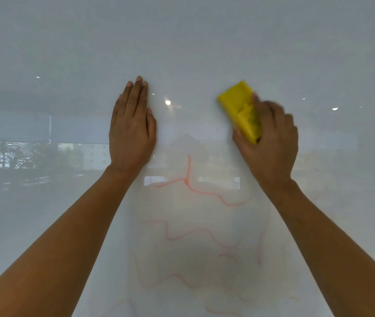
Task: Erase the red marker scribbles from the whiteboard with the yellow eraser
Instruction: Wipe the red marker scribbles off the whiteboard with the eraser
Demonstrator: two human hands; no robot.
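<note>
Fingers (273, 115) of the right hand (271, 143) are clamped over the lower end of the yellow eraser (241, 108); those of the left hand (132, 131) lie straight and close together, palm flat against the board, gripping nothing.

We record the whiteboard (67, 53) as filling the whole view. Its glossy surface carries reflections of small ceiling lights (167, 102), a window strip and palm-like plants (8, 154) at the left.

We note 2 bare forearms rising from the lower corners, the left forearm (63, 243) and the right forearm (333, 243), each ending in a hand set against the board at about the same height, well apart from one another.

We find the red marker scribbles (191, 186) in the lower middle of the board, between and below the 2 hands. The brightest line runs down from just below hand level and branches left and right. Fainter wavy lines (186, 234) lie beneath it and reach the bottom edge of the view; a pale pink smear surrounds them.

We observe the eraser against the board at the upper right of the scribbles, above their top stroke and apart from the bright line. It is tilted, upper end leaning left, protruding beyond the fingers. The right hand is blurred at its outer edge.
</note>
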